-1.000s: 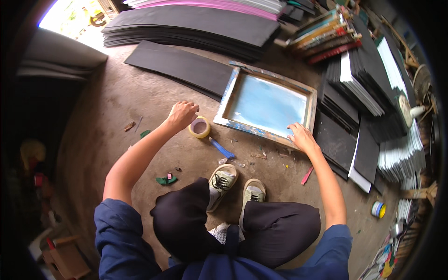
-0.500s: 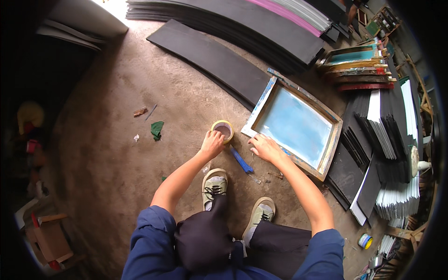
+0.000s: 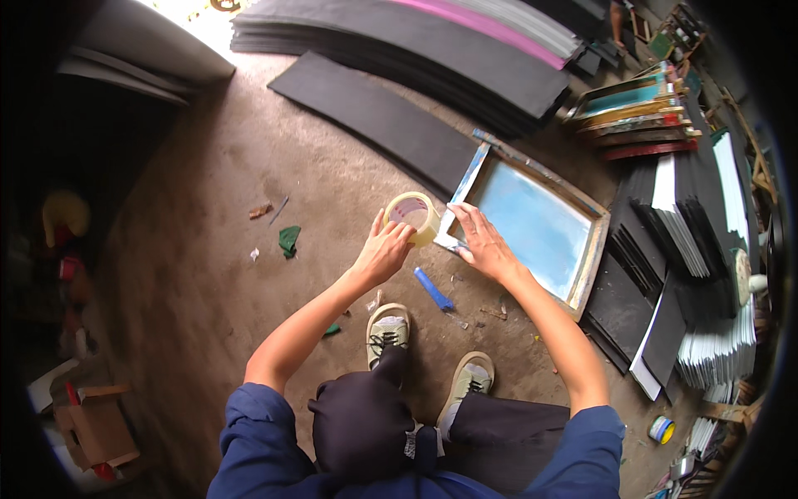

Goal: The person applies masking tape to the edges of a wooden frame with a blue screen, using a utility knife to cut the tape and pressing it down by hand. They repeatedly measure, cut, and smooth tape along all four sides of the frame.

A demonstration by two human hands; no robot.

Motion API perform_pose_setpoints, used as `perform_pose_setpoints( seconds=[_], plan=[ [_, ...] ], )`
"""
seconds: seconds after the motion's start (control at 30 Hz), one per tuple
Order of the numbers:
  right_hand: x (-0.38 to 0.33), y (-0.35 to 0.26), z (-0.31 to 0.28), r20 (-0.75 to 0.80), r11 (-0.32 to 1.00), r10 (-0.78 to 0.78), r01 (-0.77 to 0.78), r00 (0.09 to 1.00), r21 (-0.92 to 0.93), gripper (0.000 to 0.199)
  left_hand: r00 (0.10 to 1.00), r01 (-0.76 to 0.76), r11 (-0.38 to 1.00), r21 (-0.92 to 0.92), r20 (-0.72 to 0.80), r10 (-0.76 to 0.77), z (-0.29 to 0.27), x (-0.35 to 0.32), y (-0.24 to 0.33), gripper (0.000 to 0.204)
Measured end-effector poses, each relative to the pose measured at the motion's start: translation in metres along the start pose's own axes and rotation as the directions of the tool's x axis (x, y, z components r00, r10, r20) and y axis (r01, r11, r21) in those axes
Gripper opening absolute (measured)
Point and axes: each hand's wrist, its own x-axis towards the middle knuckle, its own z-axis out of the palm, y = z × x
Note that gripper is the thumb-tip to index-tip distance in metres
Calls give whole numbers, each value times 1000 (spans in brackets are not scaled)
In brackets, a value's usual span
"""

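My left hand [image 3: 385, 254] is closed on a roll of clear yellowish tape [image 3: 432, 228], its fingers at the near left side of the ring. The roll is tilted and comes right up to the left corner of a wooden screen-printing frame [image 3: 467, 179] with a pale blue mesh. At that same corner lies my right hand [image 3: 486, 245], fingers stretched along the wood and thumb apart. Whether a strip of tape runs between roll and frame I cannot tell. A blue strip-like piece [image 3: 432, 289] rests on the floor below the hands.
Long black sheets [image 3: 374, 125] lie beyond the frame, with a taller stack [image 3: 399, 50] behind. More frames [image 3: 636, 108] are piled at the far right, above stacked black and white sheets [image 3: 665, 216]. Green scrap [image 3: 288, 241] lies left; a small tub [image 3: 662, 430] stands near right.
The tape roll has risen and tipped, moving slightly right toward the frame with my left hand. My right hand has moved a little farther out, onto the frame's corner, fingers straighter.
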Motion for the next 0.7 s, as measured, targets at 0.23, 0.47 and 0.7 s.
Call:
perform_pose_setpoints(
  seconds=[0.23, 0.47, 0.7],
  plan=[
    [-52, -47, -156, -205, 986, 114, -86, 972, 140, 90, 938, -337, 878, -338, -45, 343, -125, 65, 114, 29],
    [-139, -88, -221, -459, 966, 104, 20, 882, 258, 59, 919, -79, 667, -741, 205, 337, -163, 82, 209, 46],
    [-169, -107, -223, -656, 986, 159, -150, 737, 71, 39, 914, -392, 665, -636, -189, 359, -176, 70, 262, 42]
  ],
)
